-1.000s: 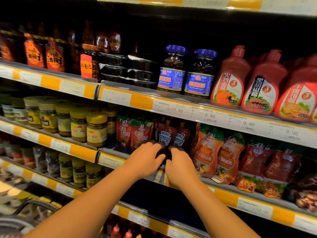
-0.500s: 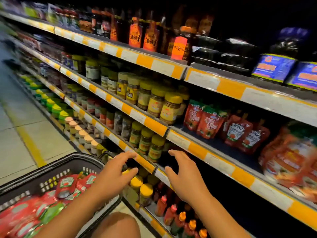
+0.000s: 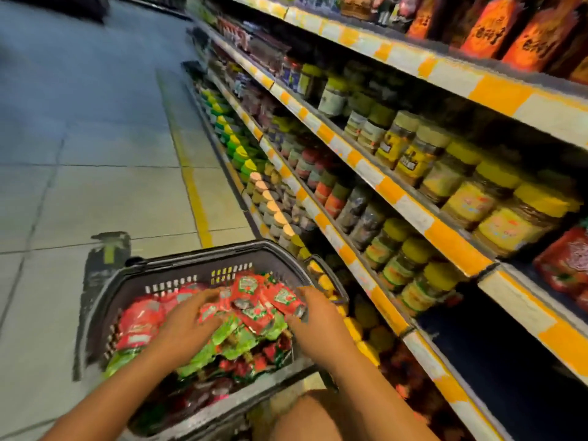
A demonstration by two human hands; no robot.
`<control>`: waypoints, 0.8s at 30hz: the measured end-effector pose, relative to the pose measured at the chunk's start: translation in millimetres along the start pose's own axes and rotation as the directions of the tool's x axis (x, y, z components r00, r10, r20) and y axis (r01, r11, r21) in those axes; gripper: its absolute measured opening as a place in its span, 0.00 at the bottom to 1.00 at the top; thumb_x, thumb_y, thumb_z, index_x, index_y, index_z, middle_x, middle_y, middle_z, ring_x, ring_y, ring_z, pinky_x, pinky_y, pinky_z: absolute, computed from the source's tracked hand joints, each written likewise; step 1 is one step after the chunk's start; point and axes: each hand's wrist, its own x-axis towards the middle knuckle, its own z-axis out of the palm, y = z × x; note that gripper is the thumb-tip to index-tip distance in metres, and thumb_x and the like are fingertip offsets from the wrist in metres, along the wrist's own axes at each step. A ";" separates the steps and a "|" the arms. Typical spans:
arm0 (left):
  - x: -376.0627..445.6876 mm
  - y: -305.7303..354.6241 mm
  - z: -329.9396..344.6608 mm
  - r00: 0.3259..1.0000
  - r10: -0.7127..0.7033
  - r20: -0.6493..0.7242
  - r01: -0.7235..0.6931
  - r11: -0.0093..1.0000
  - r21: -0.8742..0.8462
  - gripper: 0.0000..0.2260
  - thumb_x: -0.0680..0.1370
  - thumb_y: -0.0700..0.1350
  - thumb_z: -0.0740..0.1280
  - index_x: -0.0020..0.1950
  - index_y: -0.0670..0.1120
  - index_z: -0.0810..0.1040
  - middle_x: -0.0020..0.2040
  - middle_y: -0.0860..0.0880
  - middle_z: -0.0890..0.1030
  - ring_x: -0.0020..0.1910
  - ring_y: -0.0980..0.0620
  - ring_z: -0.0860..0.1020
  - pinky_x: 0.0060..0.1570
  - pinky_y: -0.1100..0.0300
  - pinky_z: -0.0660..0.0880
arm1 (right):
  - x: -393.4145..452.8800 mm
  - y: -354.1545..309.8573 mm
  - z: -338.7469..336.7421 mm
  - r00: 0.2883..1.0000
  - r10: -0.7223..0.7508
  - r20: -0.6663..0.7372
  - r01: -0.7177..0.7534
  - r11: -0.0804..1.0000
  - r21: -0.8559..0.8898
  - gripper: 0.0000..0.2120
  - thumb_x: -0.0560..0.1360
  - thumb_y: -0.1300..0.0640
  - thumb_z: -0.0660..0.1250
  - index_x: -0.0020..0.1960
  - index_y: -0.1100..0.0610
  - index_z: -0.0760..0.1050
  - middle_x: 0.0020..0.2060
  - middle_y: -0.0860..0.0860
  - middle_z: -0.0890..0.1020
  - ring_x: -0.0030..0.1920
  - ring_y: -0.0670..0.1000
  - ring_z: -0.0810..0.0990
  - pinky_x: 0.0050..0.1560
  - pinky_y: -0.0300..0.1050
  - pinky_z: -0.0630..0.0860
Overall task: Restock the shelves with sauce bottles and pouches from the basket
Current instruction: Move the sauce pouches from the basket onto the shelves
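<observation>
1. The basket (image 3: 133,278), dark plastic with slotted walls, sits on the tiled floor (image 3: 79,192) at about 7 o'clock in the head view, just beside the base of the shelves (image 3: 410,198).
2. Red and green sauce pouches (image 3: 251,310) are heaped inside it, filling it close to the rim; no bottle can be made out among them.
3. The left hand (image 3: 187,326) lies on the pile near the basket's middle, fingers spread and reaching toward 12 o'clock. Blur hides whether it grips anything.
4. The right hand (image 3: 315,319) is at the basket's 3 o'clock side, fingers curved against the edge of the red pouches; whether it has closed on one cannot be told.
5. The shelves run from 5 o'clock up to 12 o'clock, edged in orange and white strips.
6. Yellow-lidded jars (image 3: 496,214) stand in rows at 3 o'clock.
7. A red pouch (image 3: 569,259) stands on the shelf at the right edge.
</observation>
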 end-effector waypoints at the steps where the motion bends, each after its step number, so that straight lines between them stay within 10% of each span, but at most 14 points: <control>1: 3.5 -9.6 0.0 0.999 -0.043 -0.014 0.043 0.999 -0.008 0.21 0.77 0.45 0.74 0.69 0.45 0.78 0.65 0.48 0.81 0.66 0.49 0.78 0.68 0.49 0.74 | 10.9 -2.3 9.7 1.000 0.023 0.021 -0.023 1.000 0.008 0.26 0.80 0.49 0.69 0.76 0.49 0.68 0.73 0.49 0.74 0.72 0.54 0.73 0.67 0.49 0.72; 8: 39.4 -48.8 24.4 0.986 -0.152 -0.071 0.147 0.986 -0.075 0.16 0.79 0.41 0.72 0.67 0.45 0.79 0.64 0.49 0.82 0.60 0.55 0.78 0.62 0.61 0.72 | 73.4 3.1 61.3 0.980 0.192 -0.044 -0.188 0.979 0.077 0.14 0.79 0.52 0.68 0.64 0.54 0.80 0.55 0.52 0.84 0.41 0.50 0.77 0.41 0.45 0.72; 16: 97.5 -41.9 62.2 0.981 -0.173 -0.091 0.159 0.976 -0.148 0.18 0.81 0.46 0.70 0.71 0.49 0.76 0.67 0.51 0.79 0.64 0.53 0.77 0.66 0.53 0.74 | 96.0 43.1 94.5 0.965 0.246 -0.087 -0.253 0.964 -0.081 0.16 0.79 0.58 0.65 0.66 0.55 0.74 0.60 0.52 0.76 0.62 0.57 0.76 0.59 0.57 0.79; 24: 136.5 -43.5 92.2 0.963 -0.231 -0.138 0.220 0.971 -0.093 0.19 0.81 0.50 0.70 0.70 0.48 0.73 0.64 0.46 0.79 0.59 0.48 0.79 0.59 0.49 0.79 | 120.3 58.9 114.9 0.962 0.273 -0.033 -0.275 0.951 -0.145 0.15 0.82 0.57 0.63 0.67 0.57 0.74 0.60 0.57 0.80 0.62 0.61 0.76 0.60 0.54 0.76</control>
